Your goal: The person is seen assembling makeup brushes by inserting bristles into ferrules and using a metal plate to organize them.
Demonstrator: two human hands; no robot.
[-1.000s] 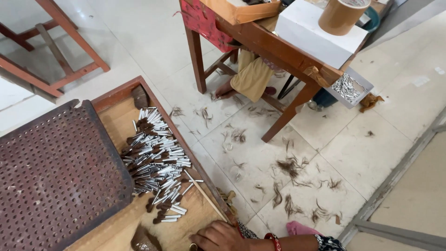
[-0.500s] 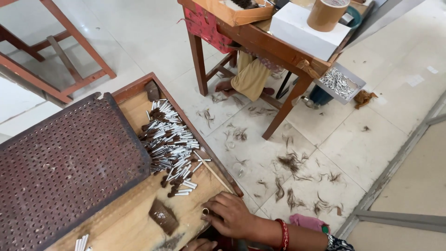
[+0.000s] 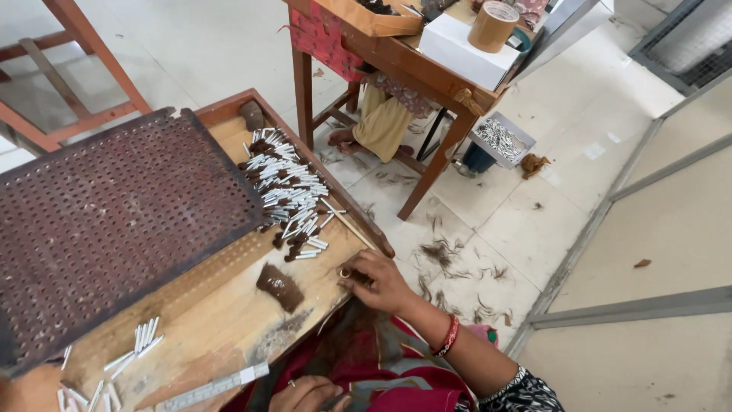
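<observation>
Here, a small tuft of brown fibre with a metal ring (image 3: 347,273) is pinched in the fingers of the right hand (image 3: 379,280) at the near edge of the wooden surface (image 3: 221,320); the grip is closed on it. The left hand (image 3: 309,394) is seen low at the frame edge, curled, apparently around something thin, though what is held cannot be told. A heap of white-sleeved brush tips (image 3: 288,194) lies just beyond the right hand, against the raised rim, and a dark wad of fibre (image 3: 280,286) lies beside it.

The tuft is held at the very edge, so it could be dropped to the floor, where loose hair (image 3: 442,255) is already scattered. The heap could be nudged by the wrist and spilled over the rim. Fibres could be pulled loose if the pinch were slackened.
</observation>
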